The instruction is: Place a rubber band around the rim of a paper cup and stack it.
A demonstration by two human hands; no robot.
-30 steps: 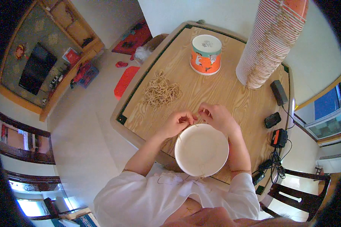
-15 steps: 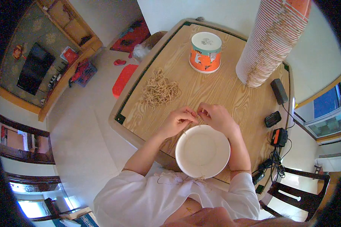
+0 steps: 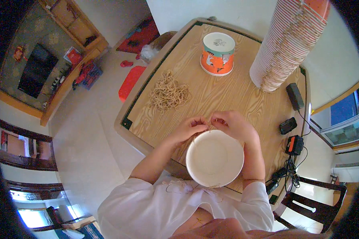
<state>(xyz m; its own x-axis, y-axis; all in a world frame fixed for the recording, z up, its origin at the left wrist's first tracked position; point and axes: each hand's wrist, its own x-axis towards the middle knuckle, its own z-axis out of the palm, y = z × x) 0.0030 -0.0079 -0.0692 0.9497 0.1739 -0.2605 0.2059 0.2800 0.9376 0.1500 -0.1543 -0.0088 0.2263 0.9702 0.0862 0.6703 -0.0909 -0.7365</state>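
A white paper bucket (image 3: pixel 214 159) stands open side up at the table's near edge, close to my body. At its far rim, my left hand (image 3: pixel 191 128) pinches a thin tan cord (image 3: pixel 210 126). My right hand (image 3: pixel 232 124) is also closed on the cord, just to the right, with the fingertips of both hands almost meeting. A strand of the cord crosses the bucket's rim on the left, and short ends show at its near rim. Beyond my left hand lies a loose heap of tan cords (image 3: pixel 169 93).
An orange and green paper bucket (image 3: pixel 217 59) sits upside down at the far side. A tall stack of nested buckets (image 3: pixel 285 47), with cords along its side, leans at the far right. Black power adapters (image 3: pixel 294 96) and tangled cables (image 3: pixel 291 175) lie along the right edge.
My fingers have shifted slightly at the far rim, and the cord between them shows more plainly. The bucket has barely moved.
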